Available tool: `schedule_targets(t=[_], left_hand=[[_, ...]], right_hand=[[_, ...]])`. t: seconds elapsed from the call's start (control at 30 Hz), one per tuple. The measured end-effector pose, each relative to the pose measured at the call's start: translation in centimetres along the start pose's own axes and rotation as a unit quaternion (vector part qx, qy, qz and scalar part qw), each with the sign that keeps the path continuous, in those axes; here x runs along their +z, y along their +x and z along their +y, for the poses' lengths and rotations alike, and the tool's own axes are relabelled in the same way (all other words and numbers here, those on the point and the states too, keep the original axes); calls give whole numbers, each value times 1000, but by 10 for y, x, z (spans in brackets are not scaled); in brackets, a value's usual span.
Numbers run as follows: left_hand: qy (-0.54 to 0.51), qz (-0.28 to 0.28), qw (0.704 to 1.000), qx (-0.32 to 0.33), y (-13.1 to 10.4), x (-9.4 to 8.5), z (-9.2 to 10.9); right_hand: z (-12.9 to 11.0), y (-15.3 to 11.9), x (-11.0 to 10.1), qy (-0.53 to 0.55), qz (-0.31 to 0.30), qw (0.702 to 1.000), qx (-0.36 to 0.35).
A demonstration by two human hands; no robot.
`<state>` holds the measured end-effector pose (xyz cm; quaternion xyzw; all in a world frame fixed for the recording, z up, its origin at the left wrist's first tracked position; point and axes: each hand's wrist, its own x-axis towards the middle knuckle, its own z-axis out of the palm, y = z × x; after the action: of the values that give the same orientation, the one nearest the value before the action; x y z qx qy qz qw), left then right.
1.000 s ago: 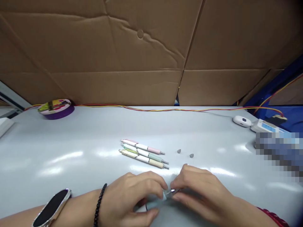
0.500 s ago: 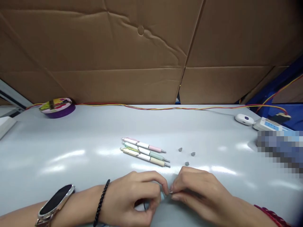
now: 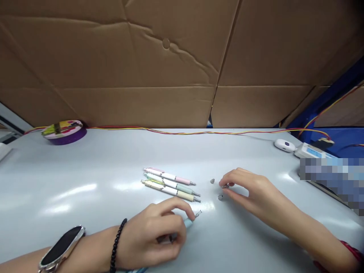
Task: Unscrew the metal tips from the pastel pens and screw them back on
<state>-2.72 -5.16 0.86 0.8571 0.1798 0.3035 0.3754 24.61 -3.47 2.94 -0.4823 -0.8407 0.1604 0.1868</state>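
Observation:
My left hand [image 3: 159, 235] is closed around a light blue pen [image 3: 188, 223], whose bare metal front end points up and right past the fingertips. Much of that pen is hidden by the fingers. Over to the right, my right hand [image 3: 247, 189] pinches a small silver cone-shaped pen tip [image 3: 225, 186] between thumb and fingers at the table surface. Two similar pen tips lie close by, one pen tip [image 3: 212, 181] to the left and another pen tip [image 3: 220, 197] just below. Three pens lie side by side: a pink pen [image 3: 169, 176], a green pen [image 3: 172, 184] and a yellow pen [image 3: 170, 190].
A purple round tin [image 3: 66, 137] stands at the back left. Red and yellow wires [image 3: 170, 133] run along the table's back edge before a cardboard wall [image 3: 136, 106]. At the right are a white plug-like device [image 3: 284, 145] and a power strip [image 3: 309, 151].
My right hand has left the blue pen's front end and moved up and right to a pen tip, now between its fingers. My left hand still holds the pen. The view has shifted slightly.

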Motion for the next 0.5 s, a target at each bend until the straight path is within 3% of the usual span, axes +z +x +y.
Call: schedule_targets(t=[0.17,0.23,0.33,0.5], left_hand=[[27,197,977,83,0,-3,1],[18,239,967,89,0,-3,0],[-11,258,962,94,-1,-2,0],[-15,236,960,148,-1,-8,11]], right_hand=[[7,-1,6,-49,-47,998,11],[9,0,7,-45,-55,997,10],[11,0,7,-39,-58,998,6],[11,-1,8,-47,-65,997,-2]])
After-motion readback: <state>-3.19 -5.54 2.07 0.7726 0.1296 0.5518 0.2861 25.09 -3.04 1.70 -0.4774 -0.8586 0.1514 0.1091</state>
